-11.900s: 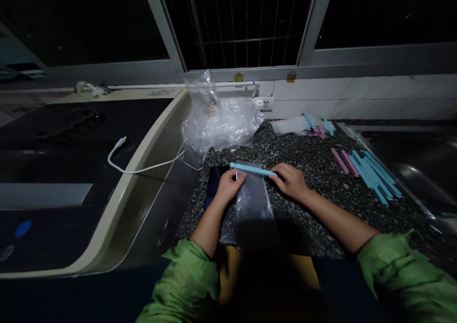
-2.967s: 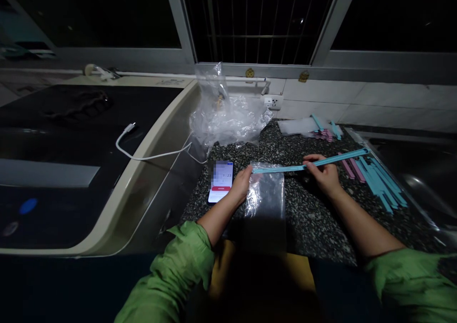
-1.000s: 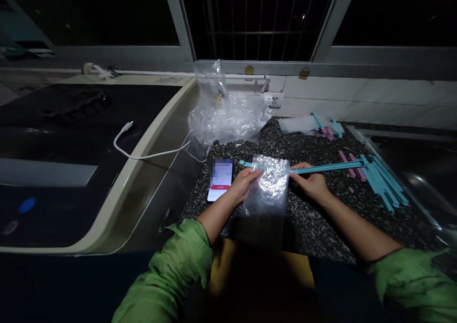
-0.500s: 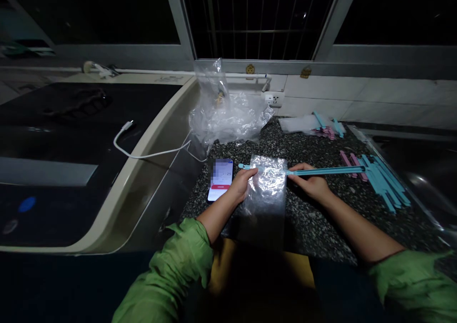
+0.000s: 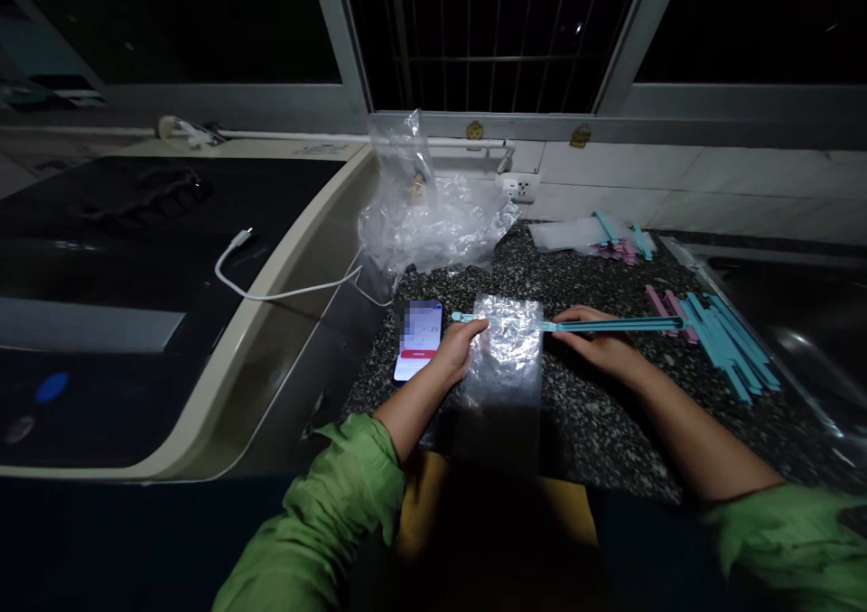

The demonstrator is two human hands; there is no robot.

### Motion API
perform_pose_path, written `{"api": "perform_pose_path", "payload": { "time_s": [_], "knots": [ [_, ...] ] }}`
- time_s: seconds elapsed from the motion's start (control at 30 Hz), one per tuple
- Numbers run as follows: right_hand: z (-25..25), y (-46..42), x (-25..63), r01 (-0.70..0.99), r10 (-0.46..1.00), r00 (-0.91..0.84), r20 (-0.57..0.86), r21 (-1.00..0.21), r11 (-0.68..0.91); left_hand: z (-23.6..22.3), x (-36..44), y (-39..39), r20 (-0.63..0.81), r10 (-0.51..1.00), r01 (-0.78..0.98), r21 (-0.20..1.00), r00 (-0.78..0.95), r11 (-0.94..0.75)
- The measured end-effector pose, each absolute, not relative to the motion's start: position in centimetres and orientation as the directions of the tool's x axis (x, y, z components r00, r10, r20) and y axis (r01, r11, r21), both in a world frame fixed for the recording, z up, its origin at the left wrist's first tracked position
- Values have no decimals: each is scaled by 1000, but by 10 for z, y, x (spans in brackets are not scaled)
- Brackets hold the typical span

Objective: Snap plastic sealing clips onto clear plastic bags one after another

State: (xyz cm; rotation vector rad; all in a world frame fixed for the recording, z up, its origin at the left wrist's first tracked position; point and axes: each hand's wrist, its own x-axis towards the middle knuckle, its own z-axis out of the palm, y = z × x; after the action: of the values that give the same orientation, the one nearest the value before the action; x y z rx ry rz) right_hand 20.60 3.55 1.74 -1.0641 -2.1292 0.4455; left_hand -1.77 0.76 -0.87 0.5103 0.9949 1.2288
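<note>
Across the upper part of a clear plastic bag (image 5: 505,368) lies a light-blue bag sealing clip (image 5: 616,325), its rod's end poking out on the left. My left hand (image 5: 461,348) is closed on the bag and the rod at the bag's left edge. To the right of the bag, my right hand (image 5: 596,348) pinches the long channel part of the clip, which stretches out to the right. More blue sealing clips (image 5: 728,346) lie on the counter beyond its tip, with pink clips (image 5: 654,302) beside them.
A lit phone (image 5: 418,341) lies left of the bag on the speckled stone counter (image 5: 575,278). Crumpled clear bags (image 5: 440,224) stand at the back by a wall socket (image 5: 521,188). A washing machine (image 5: 284,260) with a white cable (image 5: 291,296) takes up the left side.
My right hand has shifted slightly to the right along the clip, and the clip's far end has moved a little to the left. My left hand and the bag have stayed nearly still.
</note>
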Motion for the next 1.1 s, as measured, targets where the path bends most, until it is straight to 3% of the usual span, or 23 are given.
{"api": "perform_pose_path", "payload": {
  "time_s": [0.63,1.1],
  "knots": [
    [24,32,212,493,781,-306,544,-611,619,-9,-16,6,-350,937,-483,819,10,311],
    [22,24,202,523,733,-340,589,-530,668,-10,-14,6,-314,949,-391,873,7,292]
  ]
}}
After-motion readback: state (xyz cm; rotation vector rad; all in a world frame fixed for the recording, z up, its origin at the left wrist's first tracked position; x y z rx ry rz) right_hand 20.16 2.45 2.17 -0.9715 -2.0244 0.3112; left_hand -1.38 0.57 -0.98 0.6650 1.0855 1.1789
